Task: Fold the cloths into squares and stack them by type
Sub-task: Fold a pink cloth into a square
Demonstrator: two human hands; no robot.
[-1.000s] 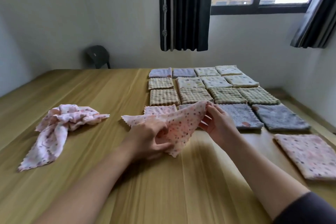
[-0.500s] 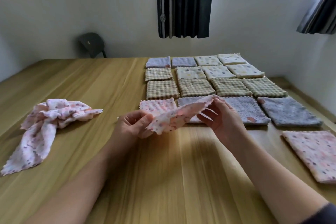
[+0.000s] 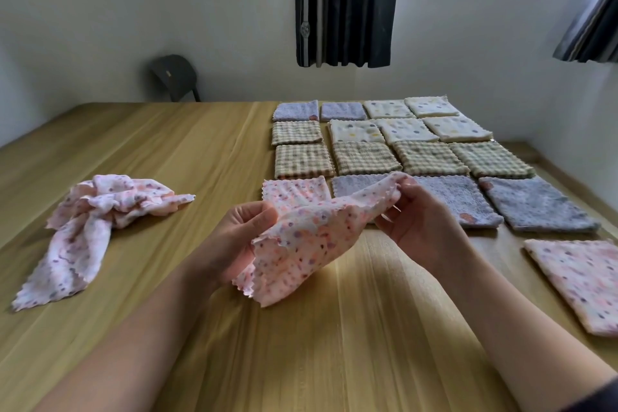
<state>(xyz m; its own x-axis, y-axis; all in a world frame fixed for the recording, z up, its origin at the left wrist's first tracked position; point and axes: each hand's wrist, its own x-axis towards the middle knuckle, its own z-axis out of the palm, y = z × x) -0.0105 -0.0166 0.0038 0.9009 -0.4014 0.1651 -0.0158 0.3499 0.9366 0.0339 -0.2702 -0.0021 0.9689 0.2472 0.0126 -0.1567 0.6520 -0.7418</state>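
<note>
Holding a pink dotted cloth [image 3: 311, 237] above the wooden table [image 3: 167, 150], the person has it stretched between both hands; the left hand [image 3: 240, 237], palm turned up, pinches the near-left edge between thumb and curled fingers; the right hand [image 3: 421, 224] pinches the far corner between thumb and forefinger, its other fingers loosely spread beneath; the cloth sags between the two grips, and its lowest corner hangs close over the tabletop, though whether it touches cannot be told. A crumpled pink cloth [image 3: 97, 211] lies in a heap on the table, well apart to the left. Beyond the hands, folded squares lie flat in rows: a folded pink square [image 3: 294, 189] just behind the held cloth; lilac squares [image 3: 535, 204] beside it to the right; checked squares [image 3: 364, 157] in the rows behind; cream dotted squares [image 3: 404, 129] farther back. Another pink square [image 3: 578, 278] lies alone near the right edge. A dark chair [image 3: 174, 77] stands against the wall; a dark curtain [image 3: 344, 3] hangs beside the window.
</note>
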